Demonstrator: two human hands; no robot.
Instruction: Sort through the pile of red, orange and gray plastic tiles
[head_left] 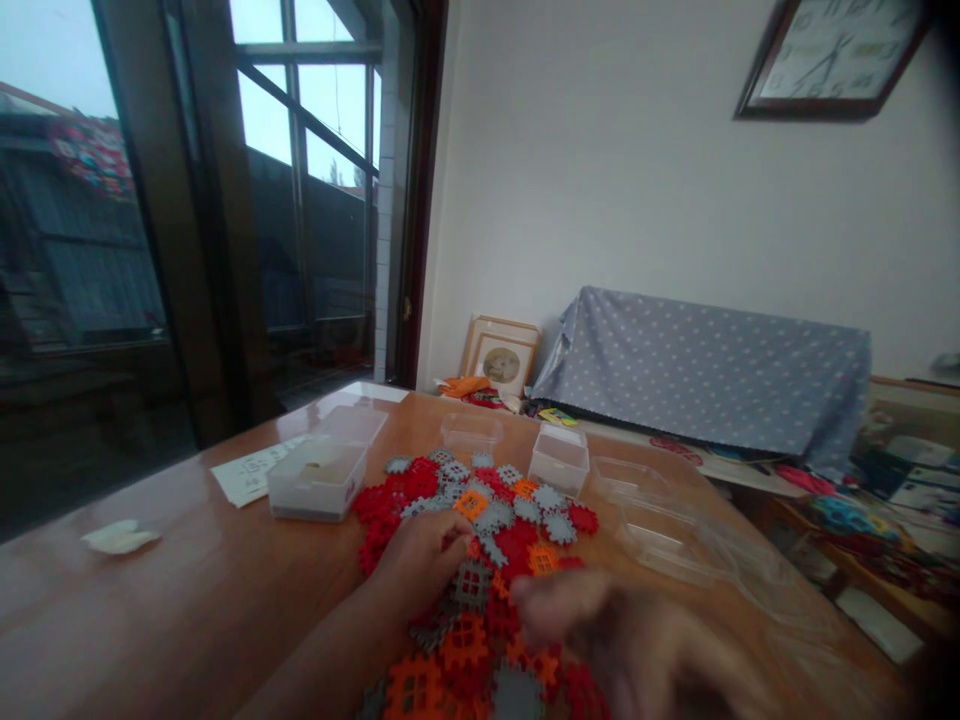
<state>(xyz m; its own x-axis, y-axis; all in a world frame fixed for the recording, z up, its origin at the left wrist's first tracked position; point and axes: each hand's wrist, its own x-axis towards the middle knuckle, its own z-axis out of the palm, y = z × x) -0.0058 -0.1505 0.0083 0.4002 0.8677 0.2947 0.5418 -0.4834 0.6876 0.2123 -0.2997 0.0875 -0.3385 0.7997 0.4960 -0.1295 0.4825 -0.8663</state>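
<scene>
A heap of interlocking plastic building pieces [517, 545] in red, grey and orange spreads over the wooden table. My left hand [431, 545] rests over the left side of the heap with its fingers curled in. A bit of orange-red shows at its fingertips, but what they grip is hidden. Close to the camera, my right hand [637, 640] is above the heap's right side, smeared by motion. Its fingers are too blurred to read. Between the two hands lie a grey window-like piece [473, 584] and an orange piece [543, 559].
A clear plastic box [319, 482] stands left of the heap beside paper with handwriting [244, 473]. Another lidded box [559, 460] is behind the heap. Clear trays [667, 545] line the table's right side. A pale scrap [120, 538] lies far left.
</scene>
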